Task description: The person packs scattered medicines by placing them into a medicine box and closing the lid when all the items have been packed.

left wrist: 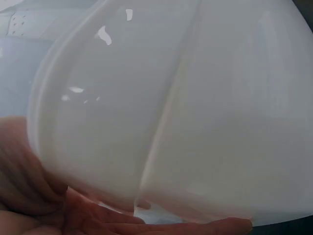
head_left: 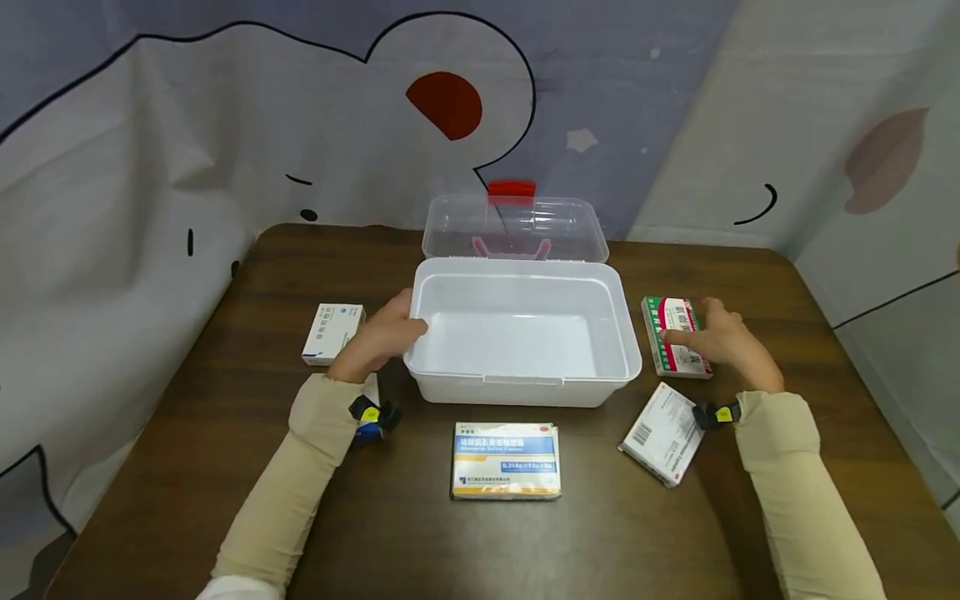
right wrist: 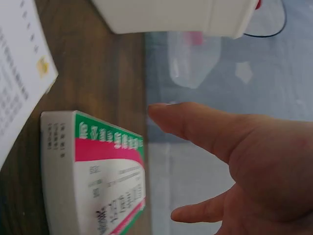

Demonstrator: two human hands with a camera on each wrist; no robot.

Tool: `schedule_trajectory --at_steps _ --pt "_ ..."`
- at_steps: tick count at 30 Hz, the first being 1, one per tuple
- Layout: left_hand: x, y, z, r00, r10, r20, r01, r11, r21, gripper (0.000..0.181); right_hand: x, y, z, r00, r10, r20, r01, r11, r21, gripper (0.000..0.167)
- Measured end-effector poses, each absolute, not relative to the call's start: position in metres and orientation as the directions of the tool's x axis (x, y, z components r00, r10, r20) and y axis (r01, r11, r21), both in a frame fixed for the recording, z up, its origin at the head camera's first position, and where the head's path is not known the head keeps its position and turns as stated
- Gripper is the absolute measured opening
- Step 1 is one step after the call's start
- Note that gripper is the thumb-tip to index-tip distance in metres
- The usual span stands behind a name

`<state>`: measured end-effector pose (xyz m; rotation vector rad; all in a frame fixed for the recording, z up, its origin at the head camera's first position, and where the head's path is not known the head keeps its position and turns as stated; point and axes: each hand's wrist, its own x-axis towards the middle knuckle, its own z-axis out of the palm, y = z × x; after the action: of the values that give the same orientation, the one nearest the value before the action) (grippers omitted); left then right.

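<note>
My left hand grips the left rim of a white plastic storage box, its thumb hooked over the edge. In the left wrist view the box's wall fills most of the picture, with fingers along its underside. To the right, my right hand hovers over a green, red and white medicine box, thumb and fingers spread apart. The right wrist view shows a gap between those fingers and the medicine box. Inside, the storage box holds nothing. Its clear lid with a red latch is tipped back.
A white medicine box lies slanted at the right, near the right wrist. Front centre lies a blue, yellow and white medicine box. Another white box is at the left; a blue-and-white box is partly hidden under the left wrist.
</note>
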<state>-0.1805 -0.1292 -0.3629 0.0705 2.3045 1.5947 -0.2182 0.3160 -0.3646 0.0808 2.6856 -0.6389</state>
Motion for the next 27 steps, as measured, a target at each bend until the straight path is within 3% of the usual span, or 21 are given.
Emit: schedule_trajectory --at_steps 19,27 --pt "-0.181 -0.121 -0.367 -0.961 0.084 -0.264 -0.153 0.636 0.757 0.052 -0.24 0.311 -0.387 -0.887 0.077 -0.456 0.216 0.941 -0.262 0.119" --pt "-0.18 -0.122 -0.365 -0.966 0.082 -0.246 -0.138 0.639 0.757 0.051 -0.243 0.314 -0.386 -0.894 0.046 -0.446 0.176 0.951 -0.255 0.096"
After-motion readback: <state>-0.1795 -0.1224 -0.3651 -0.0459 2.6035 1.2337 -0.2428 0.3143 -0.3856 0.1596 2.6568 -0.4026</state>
